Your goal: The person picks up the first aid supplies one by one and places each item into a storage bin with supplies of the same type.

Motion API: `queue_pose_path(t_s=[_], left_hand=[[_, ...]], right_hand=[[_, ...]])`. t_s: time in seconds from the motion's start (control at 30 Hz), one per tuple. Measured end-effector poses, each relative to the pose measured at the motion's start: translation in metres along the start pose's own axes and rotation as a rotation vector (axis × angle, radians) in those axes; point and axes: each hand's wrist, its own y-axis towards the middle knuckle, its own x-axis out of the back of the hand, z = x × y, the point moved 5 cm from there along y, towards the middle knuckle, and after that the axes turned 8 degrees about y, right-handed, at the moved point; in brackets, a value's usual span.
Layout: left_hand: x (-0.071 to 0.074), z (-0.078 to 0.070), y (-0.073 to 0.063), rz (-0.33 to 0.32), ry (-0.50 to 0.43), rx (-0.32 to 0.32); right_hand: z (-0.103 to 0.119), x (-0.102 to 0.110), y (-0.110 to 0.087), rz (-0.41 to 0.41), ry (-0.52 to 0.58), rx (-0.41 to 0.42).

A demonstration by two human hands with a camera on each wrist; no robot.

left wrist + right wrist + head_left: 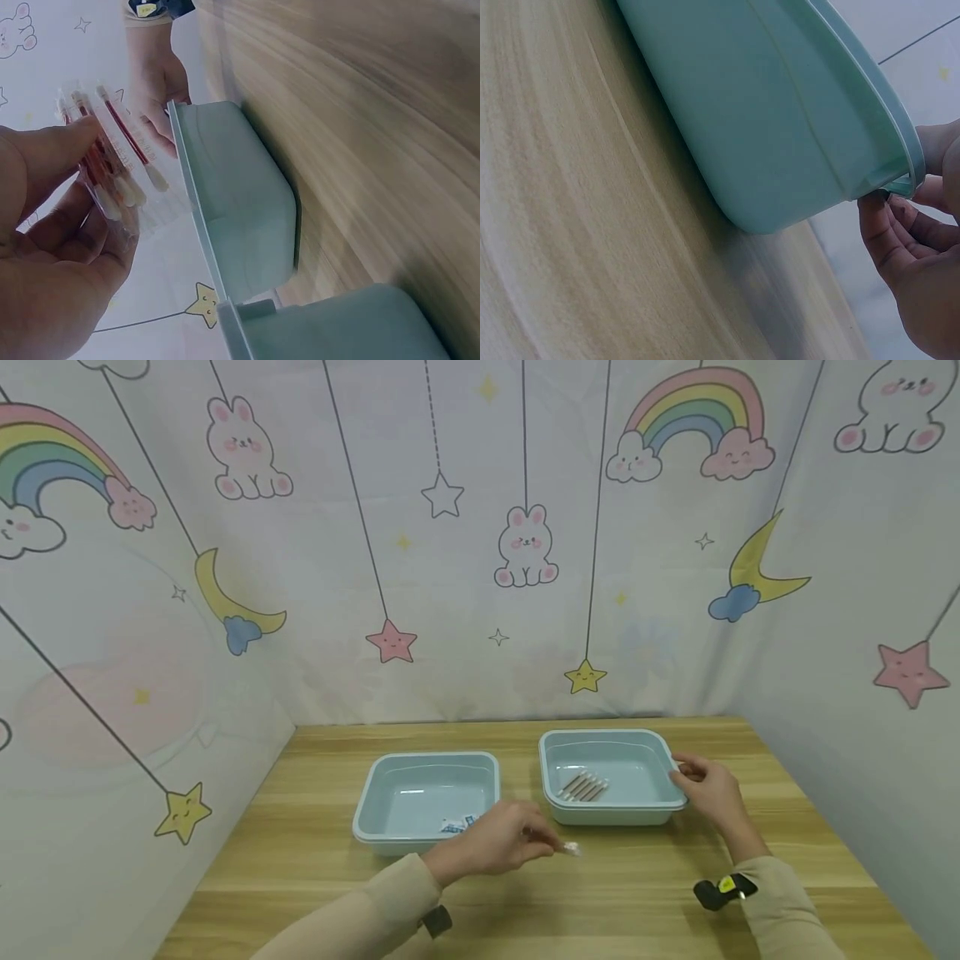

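Note:
My left hand [501,839] pinches several cotton swabs in clear wrapping [112,161], with dark red-brown sticks and pale tips, between thumb and fingers. It is above the table in front of the two light blue basins; in the head view only a bit of the wrapped bundle [572,849] sticks out past the fingertips. My right hand [711,789] grips the right-hand rim of the right basin [615,816], thumb above and fingers curled under the lip in the right wrist view. Inside that basin, several similar swabs [585,787] lie side by side.
The left basin [426,757] holds small white-and-blue packets [453,827], partly hidden behind my left hand. Both basins stand on a wood-grain table [600,902]. A printed cloth [465,568] rises behind the table and along both sides.

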Motion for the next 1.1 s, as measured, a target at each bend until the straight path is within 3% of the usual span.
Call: queue_pose_path(t_s=[0.43, 0.73, 0.93, 1.1], left_hand=[[0.002, 0.006, 0.014, -0.011, 0.002, 0.007], [0.001, 0.013, 0.023, -0.004, 0.028, 0.057], [0.003, 0.015, 0.029, 0.001, -0.003, 0.095], [0.004, 0.015, 0.032, -0.016, -0.008, 0.085]], right_hand=[[0.000, 0.000, 0.001, -0.005, -0.009, 0.013], [0.000, 0.000, 0.001, 0.003, 0.000, 0.016], [0.001, 0.001, 0.001, 0.000, 0.003, 0.016], [0.001, 0.001, 0.000, -0.008, -0.004, 0.023]])
